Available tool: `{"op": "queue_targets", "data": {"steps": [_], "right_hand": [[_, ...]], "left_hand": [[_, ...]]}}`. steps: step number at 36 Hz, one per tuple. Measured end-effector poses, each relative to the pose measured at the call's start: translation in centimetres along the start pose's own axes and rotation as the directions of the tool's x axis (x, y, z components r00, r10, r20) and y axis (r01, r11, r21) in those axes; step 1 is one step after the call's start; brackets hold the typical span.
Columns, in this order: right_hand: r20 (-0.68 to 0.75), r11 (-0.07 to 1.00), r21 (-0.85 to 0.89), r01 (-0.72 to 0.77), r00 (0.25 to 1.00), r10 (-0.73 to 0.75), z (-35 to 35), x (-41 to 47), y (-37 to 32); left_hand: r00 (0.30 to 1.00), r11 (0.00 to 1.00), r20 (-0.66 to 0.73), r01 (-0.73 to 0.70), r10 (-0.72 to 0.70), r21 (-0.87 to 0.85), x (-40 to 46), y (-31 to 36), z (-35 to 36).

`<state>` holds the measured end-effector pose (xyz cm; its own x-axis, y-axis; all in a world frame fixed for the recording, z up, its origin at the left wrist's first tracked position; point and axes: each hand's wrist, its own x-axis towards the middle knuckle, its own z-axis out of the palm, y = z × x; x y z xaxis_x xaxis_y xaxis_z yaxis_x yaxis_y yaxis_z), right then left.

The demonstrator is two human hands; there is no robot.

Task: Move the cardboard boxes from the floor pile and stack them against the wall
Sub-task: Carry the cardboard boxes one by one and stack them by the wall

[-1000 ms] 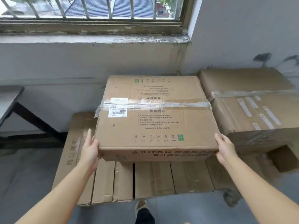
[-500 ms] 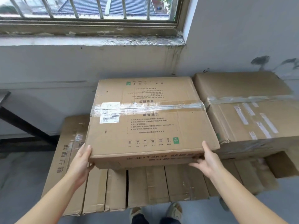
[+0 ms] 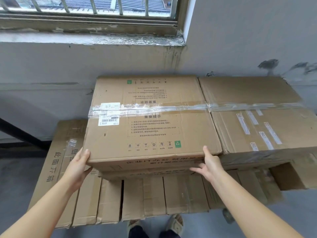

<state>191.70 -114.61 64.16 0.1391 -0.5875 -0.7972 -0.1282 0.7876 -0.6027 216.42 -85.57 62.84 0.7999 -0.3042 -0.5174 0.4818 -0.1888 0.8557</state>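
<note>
- Two hands were on one taped cardboard box [image 3: 151,121], one at each front corner, most likely so the wide box would not tip or twist.
- At the far left, a flat carton with big printed letters [image 3: 56,162] lay low on the floor. It poked out to the left from under the taped box.
- The left hand [image 3: 78,166] held the front left corner of the taped box. The thumb sat on the top edge and the fingers went under, out of sight. That looked like a carrying hold.
- The taped box sat in the middle, on top of a row of low cartons [image 3: 145,194]. Its far side was close to the gray wall [image 3: 51,69] under the window [image 3: 89,7]. I could not tell if it touched the wall. I think it was being set down or pushed back there, because that is where the stack should go.
- The right hand [image 3: 208,164] was at the front right corner. The thumb pointed up along the front edge, and the fingers were spread and mostly straight against the front face. It looked like pressing, not gripping.
- On the right, a bigger box with strips of tape [image 3: 257,117] stood just beside the taped box, side by side. Lined up like that, the boxes made a neat row.
- Down below, the person's shoes [image 3: 173,224] stood on the floor [image 3: 17,186], close to the low cartons.
</note>
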Motion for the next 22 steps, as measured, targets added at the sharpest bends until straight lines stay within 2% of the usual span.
{"op": "queue_targets", "data": {"steps": [7,14,22], "right_hand": [[0.006,0.999,-0.038,0.01,1.0,-0.01,-1.1,0.0,-0.1],[-0.027,0.99,-0.121,0.068,0.997,-0.072,-1.4,-0.1,0.3],[-0.047,0.975,-0.208,0.074,0.995,-0.086,-2.0,-0.6,1.0]], "left_hand": [[1.0,0.998,-0.018,-0.019,0.02,0.063,-0.2,-0.1,0.4],[0.997,0.999,-0.073,-0.013,0.016,0.036,-0.2,-0.4,0.5],[0.999,0.999,-0.044,0.014,-0.012,0.047,-0.2,0.0,-0.2]]}}
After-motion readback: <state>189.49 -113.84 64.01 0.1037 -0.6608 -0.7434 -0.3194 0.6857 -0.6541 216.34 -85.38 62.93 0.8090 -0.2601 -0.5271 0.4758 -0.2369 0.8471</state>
